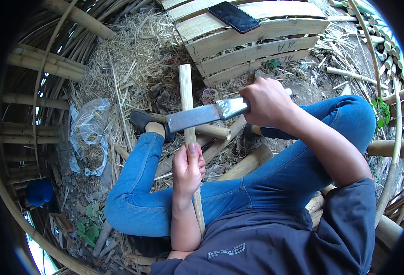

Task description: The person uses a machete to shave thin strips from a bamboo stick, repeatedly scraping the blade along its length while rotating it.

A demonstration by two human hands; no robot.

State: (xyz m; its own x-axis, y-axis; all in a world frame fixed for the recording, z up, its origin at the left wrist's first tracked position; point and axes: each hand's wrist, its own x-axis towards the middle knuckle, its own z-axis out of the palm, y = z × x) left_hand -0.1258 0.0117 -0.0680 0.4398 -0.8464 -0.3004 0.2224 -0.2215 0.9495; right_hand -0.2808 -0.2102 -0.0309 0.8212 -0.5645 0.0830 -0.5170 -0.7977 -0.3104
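Observation:
My left hand (188, 168) is wrapped round the lower middle of a pale wooden stick (186, 94), which stands roughly upright in view with its lower end against my shirt. In my right hand (267, 101) is the dark handle of a wide flat blade (193, 118). The blade lies across the stick above my left hand, its tip just past the stick's left side. Whether blade and stick touch is hard to tell. Silvery wrapping covers the joint between blade and handle.
A slatted wooden crate (257, 43) at the top bears a phone (234, 17). Bamboo pieces (218, 132) lie between my legs. On the left are a clear plastic bag (90, 130) and a bamboo wall (41, 68). Cut bamboo (390, 50) is piled at upper right.

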